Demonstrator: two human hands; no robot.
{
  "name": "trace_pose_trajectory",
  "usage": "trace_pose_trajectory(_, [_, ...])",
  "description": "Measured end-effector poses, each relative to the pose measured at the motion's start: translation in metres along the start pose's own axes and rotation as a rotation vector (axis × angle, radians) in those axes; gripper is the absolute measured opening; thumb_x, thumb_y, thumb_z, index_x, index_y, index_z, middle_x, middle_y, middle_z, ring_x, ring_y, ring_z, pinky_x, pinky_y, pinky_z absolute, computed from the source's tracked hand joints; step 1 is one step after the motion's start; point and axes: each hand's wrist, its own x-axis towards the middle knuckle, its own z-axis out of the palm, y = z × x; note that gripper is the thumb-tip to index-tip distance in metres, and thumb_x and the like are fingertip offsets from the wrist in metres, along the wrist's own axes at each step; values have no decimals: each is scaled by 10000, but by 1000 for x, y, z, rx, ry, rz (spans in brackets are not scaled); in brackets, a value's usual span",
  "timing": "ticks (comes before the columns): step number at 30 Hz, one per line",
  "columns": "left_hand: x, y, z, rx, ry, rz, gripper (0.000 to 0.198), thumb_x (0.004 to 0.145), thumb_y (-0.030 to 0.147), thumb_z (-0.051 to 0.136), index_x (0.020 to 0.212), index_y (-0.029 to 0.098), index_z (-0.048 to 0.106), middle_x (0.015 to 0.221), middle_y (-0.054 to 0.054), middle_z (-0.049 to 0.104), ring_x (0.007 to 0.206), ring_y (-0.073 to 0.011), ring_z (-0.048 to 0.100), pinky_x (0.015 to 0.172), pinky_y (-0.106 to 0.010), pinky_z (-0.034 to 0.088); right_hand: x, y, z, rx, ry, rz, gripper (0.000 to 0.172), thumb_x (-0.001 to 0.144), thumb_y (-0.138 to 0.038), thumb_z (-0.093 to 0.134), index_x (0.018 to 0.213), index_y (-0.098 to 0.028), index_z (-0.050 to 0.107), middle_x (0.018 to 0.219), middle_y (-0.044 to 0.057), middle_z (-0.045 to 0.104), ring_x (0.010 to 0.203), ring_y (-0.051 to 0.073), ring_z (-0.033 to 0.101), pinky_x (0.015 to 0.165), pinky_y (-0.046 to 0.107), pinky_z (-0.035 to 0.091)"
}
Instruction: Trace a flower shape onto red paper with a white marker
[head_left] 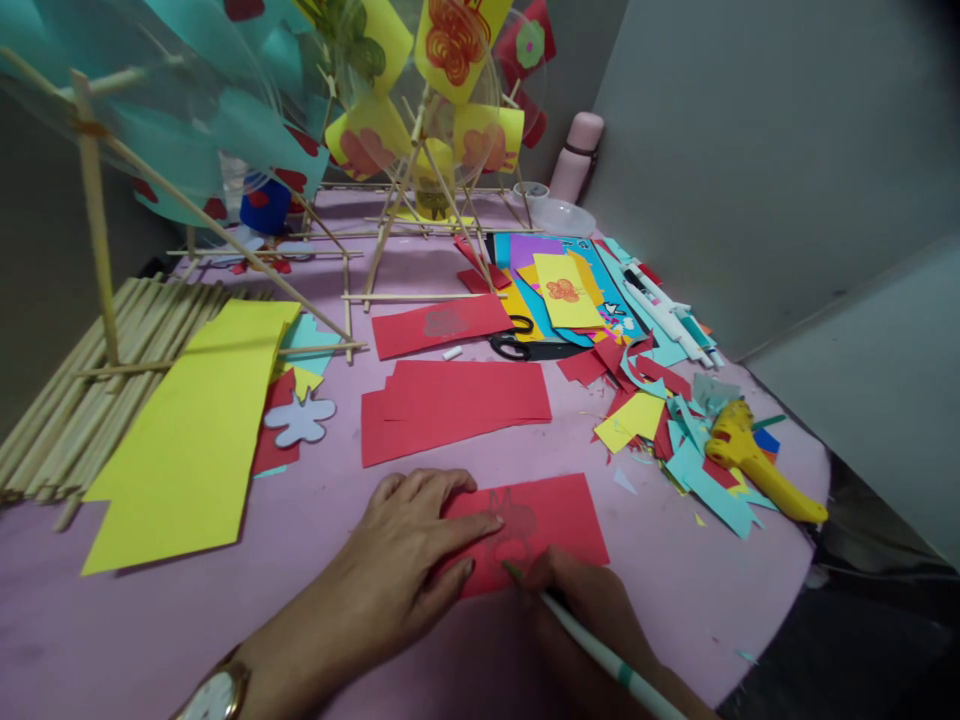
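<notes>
A red paper strip [568, 515] with a dark drawing on it lies flat in front of me. My left hand [420, 545] rests on its left part, fingers spread and pressing the paper to the table. In my right hand [581, 595] I grip a white marker [585, 640] with a green tip. That tip touches the paper, or nearly so, at the lower edge of the drawing. Just beyond lie more red paper strips [465, 400], stacked unevenly. Behind them sits another red strip [405, 335] with a dark scribbled shape.
Yellow paper sheets [187, 430] and wooden sticks [82, 400] lie left, near a pale flower cutout [300, 418]. Stick-framed wheels with yellow papers [375, 130] stand behind. Scissors [512, 345], paper scraps [645, 400], a yellow glue gun [757, 465] and a pink flask [576, 160] are right.
</notes>
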Motion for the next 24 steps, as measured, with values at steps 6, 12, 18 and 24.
trace_pose_trajectory(6, [0, 1, 1, -5, -6, -6, 410, 862, 213, 499, 1231, 394, 508, 1239, -46, 431, 1093, -263, 420, 872, -450, 316, -5, 10, 2, 89, 40, 11, 138, 723, -175, 459, 612, -210, 532, 545, -9, 652, 489, 130, 594, 473, 181, 385])
trace_pose_trajectory(12, [3, 4, 2, 8, 2, -27, 351, 867, 266, 523, 1202, 373, 534, 1212, -61, 453, 1068, -280, 433, 847, -462, 319, -9, 12, -1, 174, 104, 63, 111, 749, -210, 446, 653, -222, 501, 500, -31, 592, 439, 123, 550, 431, 184, 360])
trace_pose_trajectory(18, [3, 5, 3, 21, 2, -20, 346, 865, 278, 519, 1199, 361, 543, 1214, -65, 473, 1055, -282, 448, 843, -462, 315, -2, 7, 2, 100, 89, 46, 156, 769, -217, 441, 633, -223, 519, 501, -24, 612, 443, 131, 574, 417, 188, 344])
trace_pose_trajectory(24, [4, 4, 4, 24, 7, -19, 348, 861, 259, 524, 1195, 353, 551, 1219, -65, 494, 1049, -277, 459, 830, -445, 322, 1, 4, 1, 20, 75, 18, 158, 763, -185, 449, 654, -218, 559, 489, -30, 617, 400, 119, 550, 405, 180, 344])
